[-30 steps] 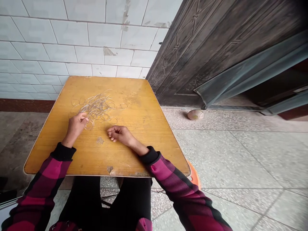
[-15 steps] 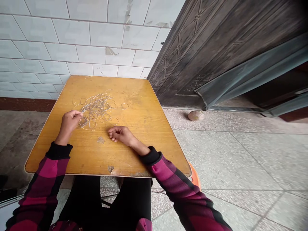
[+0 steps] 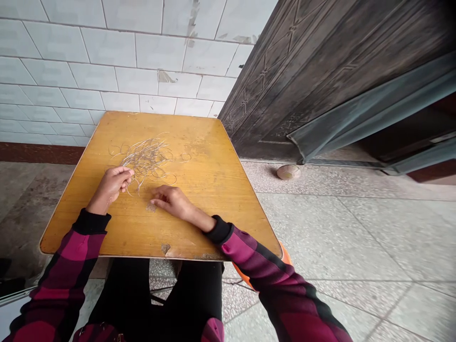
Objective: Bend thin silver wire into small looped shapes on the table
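A tangle of thin silver wire pieces with looped ends point(image 3: 147, 156) lies on the far middle of a worn yellow wooden table point(image 3: 213, 190). My left hand point(image 3: 111, 184) is at the pile's near left edge, fingers pinched on one wire piece point(image 3: 135, 183) that curves down from them. My right hand point(image 3: 171, 201) rests on the table just right of it, fingers curled loosely and pointing left, its fingertips near a chipped patch in the varnish. I cannot see anything in it.
A white tiled wall point(image 3: 107, 61) stands behind the table and a dark carved door point(image 3: 320, 71) to the right. A small round object point(image 3: 288, 172) lies on the speckled floor by the door. An orange stool edge point(image 3: 287, 259) shows under my right arm.
My left hand has drawn one wire piece out of the pile and toward me. My right hand has slid left and forward, turning palm down, closer to the left hand.
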Demonstrator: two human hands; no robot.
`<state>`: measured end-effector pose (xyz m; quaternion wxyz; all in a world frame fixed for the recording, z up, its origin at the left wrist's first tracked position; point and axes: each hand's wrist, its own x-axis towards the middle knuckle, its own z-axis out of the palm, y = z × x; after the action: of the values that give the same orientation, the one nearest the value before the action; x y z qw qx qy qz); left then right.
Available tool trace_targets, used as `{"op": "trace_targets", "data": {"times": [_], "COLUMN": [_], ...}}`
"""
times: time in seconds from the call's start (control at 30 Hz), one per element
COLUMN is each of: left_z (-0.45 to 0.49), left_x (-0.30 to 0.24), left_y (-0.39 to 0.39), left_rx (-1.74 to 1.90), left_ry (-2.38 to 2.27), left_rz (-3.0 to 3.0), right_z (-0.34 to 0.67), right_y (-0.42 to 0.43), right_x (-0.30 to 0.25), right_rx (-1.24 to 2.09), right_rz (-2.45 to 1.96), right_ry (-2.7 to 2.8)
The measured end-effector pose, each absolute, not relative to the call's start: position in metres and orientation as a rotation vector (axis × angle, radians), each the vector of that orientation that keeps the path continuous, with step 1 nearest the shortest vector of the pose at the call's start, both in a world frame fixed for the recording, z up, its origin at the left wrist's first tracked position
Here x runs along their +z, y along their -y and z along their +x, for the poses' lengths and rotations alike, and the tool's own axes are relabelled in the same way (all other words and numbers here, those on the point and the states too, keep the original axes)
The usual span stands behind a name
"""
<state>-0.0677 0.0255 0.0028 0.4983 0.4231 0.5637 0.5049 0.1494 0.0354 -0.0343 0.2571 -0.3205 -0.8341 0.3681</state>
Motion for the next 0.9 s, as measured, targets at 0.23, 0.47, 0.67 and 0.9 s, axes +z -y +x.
{"op": "trace_targets", "data": {"times": [0.23, 0.47, 0.67, 0.9], "left_z": [-0.063, -0.061, -0.059, -0.055], "left_x": [0.001, 0.001, -0.001, -0.012], "left_y": [-0.022, -0.019, -0.018, -0.021], "left_rx": [1.198, 1.168, 1.214, 1.228], "left_ry": [-1.256, -1.239, -1.193, -1.275], "left_rz": [0.939, 1.01, 1.005, 1.268], "right_z": [0.114, 0.114, 0.107, 0.102], "right_y": [-0.034, -0.063, -0.071, -0.076], "right_x": [-0.025, -0.019, -0.024, -0.028], "right_rx": [0.554, 0.601, 1.482, 1.517], "right_rz": [-0.916, -0.994, -0.831, -0.914], "right_ry": [2.596, 2.382, 2.067, 1.79]}}
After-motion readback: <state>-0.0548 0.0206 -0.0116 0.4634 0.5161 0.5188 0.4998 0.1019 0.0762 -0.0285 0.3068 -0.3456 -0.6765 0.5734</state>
